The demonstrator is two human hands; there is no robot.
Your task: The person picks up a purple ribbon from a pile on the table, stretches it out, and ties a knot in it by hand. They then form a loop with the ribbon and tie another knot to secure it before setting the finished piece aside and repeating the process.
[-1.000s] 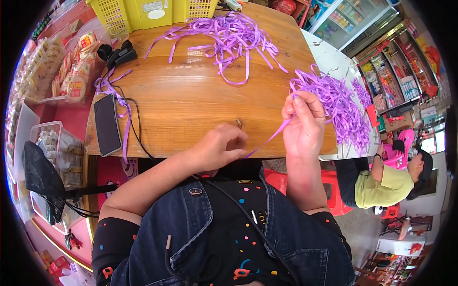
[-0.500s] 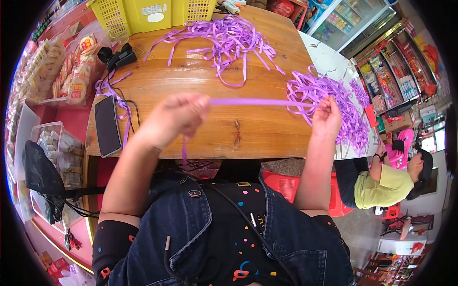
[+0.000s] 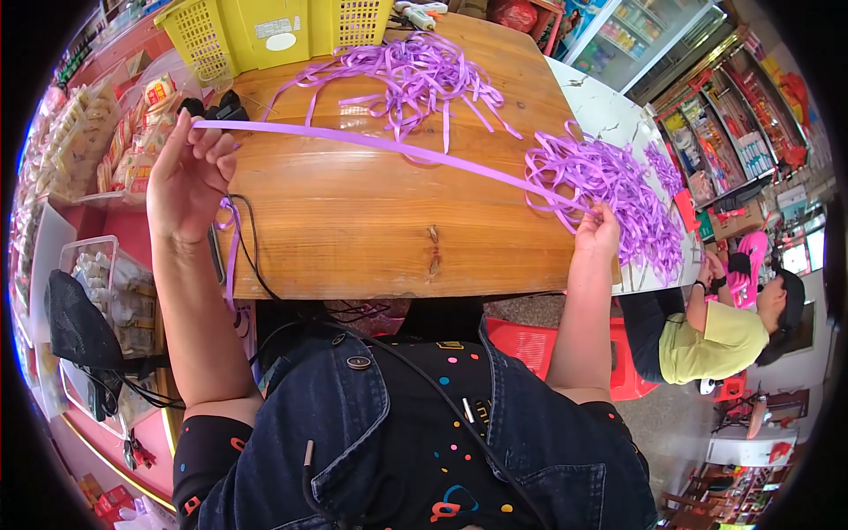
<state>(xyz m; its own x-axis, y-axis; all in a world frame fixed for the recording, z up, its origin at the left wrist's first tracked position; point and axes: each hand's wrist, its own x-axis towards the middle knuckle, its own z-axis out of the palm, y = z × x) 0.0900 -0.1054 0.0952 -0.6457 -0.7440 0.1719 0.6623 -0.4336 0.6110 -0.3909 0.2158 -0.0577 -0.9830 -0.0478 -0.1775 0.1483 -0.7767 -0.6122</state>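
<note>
A flat purple ribbon (image 3: 380, 141) stretches between my two hands above the wooden table. My left hand (image 3: 190, 168), raised at the table's left side, pinches one end of it. At the right edge of the tabletop, my right hand (image 3: 599, 231) pinches the same ribbon, close to a tangled purple ribbon heap (image 3: 609, 177). From there the strip appears to run into that heap, though the exact join is hard to make out. Farther back on the table lies a second loose pile of purple ribbon (image 3: 415, 75).
Behind the piles stands a yellow plastic basket (image 3: 274, 35), with a glue gun (image 3: 420, 13) beside it. A black cable (image 3: 252, 238) crosses the table's left side, near packaged goods (image 3: 141, 141). On the right, a person in a yellow shirt (image 3: 715, 340) sits by a red stool (image 3: 521, 344).
My left hand has moved far left and up, drawing the ribbon out to a longer span. My right hand has shifted slightly down and keeps its pinch.
</note>
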